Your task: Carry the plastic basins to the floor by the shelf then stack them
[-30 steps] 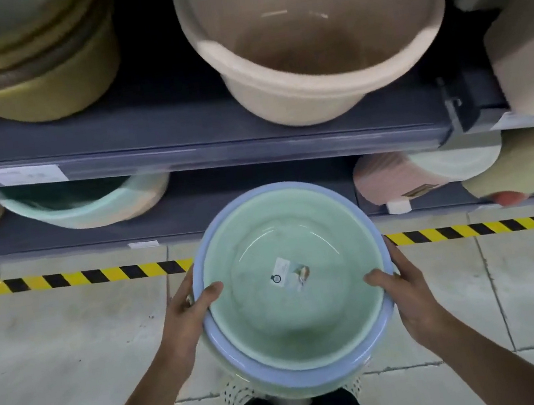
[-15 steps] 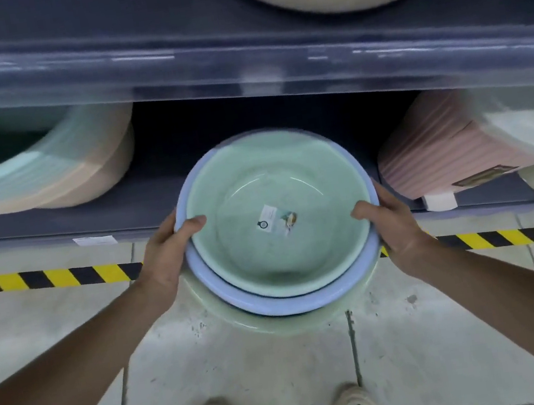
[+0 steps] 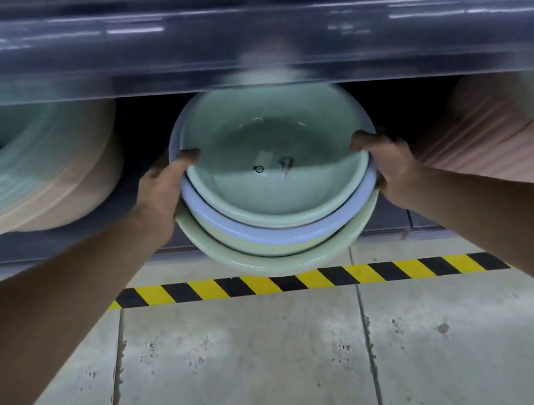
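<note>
Carrying: the nested basins [image 3: 279, 200] hang between both hands, tipped toward the camera so the inside of the top one shows.
Top basin [image 3: 269, 132]: mint green, with a small sticker [image 3: 266, 162] on its bottom.
Lower rims: a blue basin [image 3: 224, 224], a thin yellow sliver under it, and the widest pale green basin [image 3: 232, 259] at the bottom, so 4 rims show.
Left hand [image 3: 164, 197]: it grips the stack's left edge, thumb [image 3: 187, 155] hooked over the top rim; the fingers curl underneath, out of sight.
Right hand [image 3: 391, 163]: it mirrors this on the right edge, thumb [image 3: 358, 140] on the rim and fingers wrapped below.
Position: the stack sits in front of the lower shelf opening, its far rim tucked under the shelf edge [image 3: 233, 34] and its near rim over the hazard tape [image 3: 305, 280].
Step in hand: probably lowering the stack to the tiled floor [image 3: 247, 361] by the shelf.
Doing it well: level the stack so no basin slides out, clear the shelf edge, land the bottom flat, then slip the fingers out.
Neighbours: a blurred teal and peach stack [image 3: 48, 186] lies on the left and a pink ribbed basin [image 3: 492, 141] on the right, both apart from the hands.
</note>
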Motion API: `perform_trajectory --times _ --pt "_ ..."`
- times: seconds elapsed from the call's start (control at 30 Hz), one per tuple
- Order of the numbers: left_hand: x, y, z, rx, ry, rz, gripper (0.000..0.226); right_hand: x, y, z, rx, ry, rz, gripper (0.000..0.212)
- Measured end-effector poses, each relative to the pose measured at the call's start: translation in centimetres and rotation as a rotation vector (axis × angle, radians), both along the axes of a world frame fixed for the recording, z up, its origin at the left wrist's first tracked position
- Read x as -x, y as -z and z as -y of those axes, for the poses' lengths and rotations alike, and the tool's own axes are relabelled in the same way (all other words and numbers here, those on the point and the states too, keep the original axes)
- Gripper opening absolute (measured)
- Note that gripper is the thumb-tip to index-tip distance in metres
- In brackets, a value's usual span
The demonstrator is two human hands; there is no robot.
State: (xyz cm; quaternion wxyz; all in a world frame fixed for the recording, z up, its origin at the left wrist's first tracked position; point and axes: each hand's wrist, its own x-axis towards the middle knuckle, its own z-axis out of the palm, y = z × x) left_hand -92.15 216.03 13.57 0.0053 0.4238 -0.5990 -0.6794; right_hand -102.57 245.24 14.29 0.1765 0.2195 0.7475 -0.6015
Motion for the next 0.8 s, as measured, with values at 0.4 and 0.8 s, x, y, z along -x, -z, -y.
perform_trajectory --times 0.4,0.8 --pt "4.6 1.7 0.6 0.108 0.003 -0.032 0.043 4.2 1.3 0.9 -0.046 -0.083 -0.024 0.027" --pt "-4.1 -6.3 -1.2 0.129 0.279 0.223 0.060 -6.1 -6.7 -2.4 -0.150 -0.310 0.107 0.065"
